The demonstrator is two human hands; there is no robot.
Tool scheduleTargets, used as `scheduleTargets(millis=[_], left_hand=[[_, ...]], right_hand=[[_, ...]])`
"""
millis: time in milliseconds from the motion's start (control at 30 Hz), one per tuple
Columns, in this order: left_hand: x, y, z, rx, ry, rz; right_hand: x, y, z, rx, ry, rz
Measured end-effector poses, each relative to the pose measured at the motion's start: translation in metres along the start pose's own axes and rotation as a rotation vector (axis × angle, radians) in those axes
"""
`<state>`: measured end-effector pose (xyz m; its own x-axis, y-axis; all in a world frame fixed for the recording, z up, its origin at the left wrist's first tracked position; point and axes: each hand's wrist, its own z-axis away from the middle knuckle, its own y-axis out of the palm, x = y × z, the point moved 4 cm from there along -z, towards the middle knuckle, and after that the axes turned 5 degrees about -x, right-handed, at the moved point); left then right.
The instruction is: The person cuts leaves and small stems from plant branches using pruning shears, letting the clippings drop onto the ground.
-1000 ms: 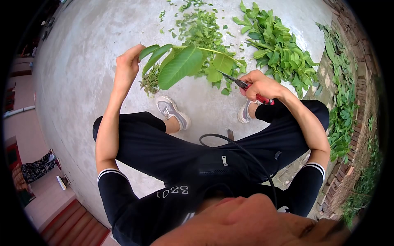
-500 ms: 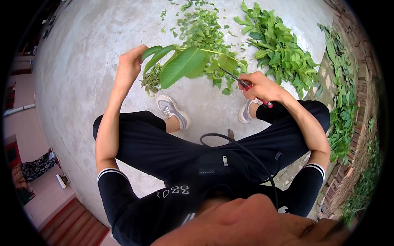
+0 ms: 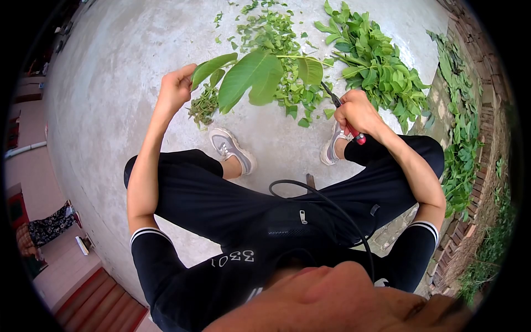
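My left hand [image 3: 177, 88] pinches the tip of a leafy sprig [image 3: 249, 77] by a leaf at its left end. The sprig stretches to the right over the concrete, its thin stem showing near the right end. My right hand [image 3: 355, 113] is wrapped round red-handled scissors [image 3: 336, 101], whose dark blades point up and left beside the sprig's rightmost leaf. Whether the blades touch that leaf I cannot tell. Under and behind the sprig lie scattered cut leaf pieces [image 3: 271, 36]. A small heap of stalks [image 3: 203, 108] lies below my left hand.
A large pile of leafy sprigs [image 3: 381, 72] lies at the upper right. More leaves [image 3: 462, 149] lie along the brick edging [image 3: 442, 254]. My shoes [image 3: 233, 150] rest on the concrete. A black cable [image 3: 332, 207] loops over my lap. At the far left stands a person [image 3: 52, 228].
The scissors and my right hand have moved slightly up and right, away from the middle of the sprig. The sprig has turned, and fewer leaves show on its right part.
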<state>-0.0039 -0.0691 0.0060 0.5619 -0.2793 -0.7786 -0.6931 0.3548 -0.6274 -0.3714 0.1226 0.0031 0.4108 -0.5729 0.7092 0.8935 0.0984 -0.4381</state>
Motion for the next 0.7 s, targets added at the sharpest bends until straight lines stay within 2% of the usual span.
scheduleTargets(millis=[100, 167, 200, 233, 333, 400, 533, 567, 667, 700], left_hand=[[0.011, -0.007, 0.002, 0.195, -0.319, 0.613], [0.013, -0.004, 0.002, -0.017, -0.143, 0.382], [0.005, -0.003, 0.003, -0.124, -0.053, 0.267], [0.0, -0.008, 0.006, -0.046, -0.262, 0.115], [-0.001, 0.0, 0.007, -0.174, -0.055, 0.04], [0.0, 0.002, 0.007, -0.177, -0.058, -0.054], [-0.008, 0.003, 0.009, -0.175, 0.005, -0.131], [-0.014, 0.002, 0.011, -0.208, 0.063, -0.172], [-0.028, -0.001, 0.016, -0.294, 0.191, -0.284], [-0.03, -0.002, 0.016, -0.311, 0.212, -0.311]], right_hand=[[-0.011, -0.005, -0.012, 0.014, 0.037, 0.045], [-0.024, -0.008, -0.025, 0.054, 0.028, 0.108], [-0.027, -0.009, -0.028, 0.022, 0.015, 0.024], [-0.029, -0.009, -0.031, -0.01, 0.0, -0.058], [-0.023, -0.012, -0.038, -0.007, -0.154, -0.373], [-0.01, -0.022, -0.035, -0.044, -0.232, -0.371], [-0.005, -0.032, -0.026, 0.018, -0.222, -0.085], [0.001, -0.031, -0.021, -0.003, -0.332, -0.058], [0.015, -0.033, -0.008, 0.037, -0.484, 0.165], [0.015, -0.034, -0.006, 0.053, -0.449, 0.196]])
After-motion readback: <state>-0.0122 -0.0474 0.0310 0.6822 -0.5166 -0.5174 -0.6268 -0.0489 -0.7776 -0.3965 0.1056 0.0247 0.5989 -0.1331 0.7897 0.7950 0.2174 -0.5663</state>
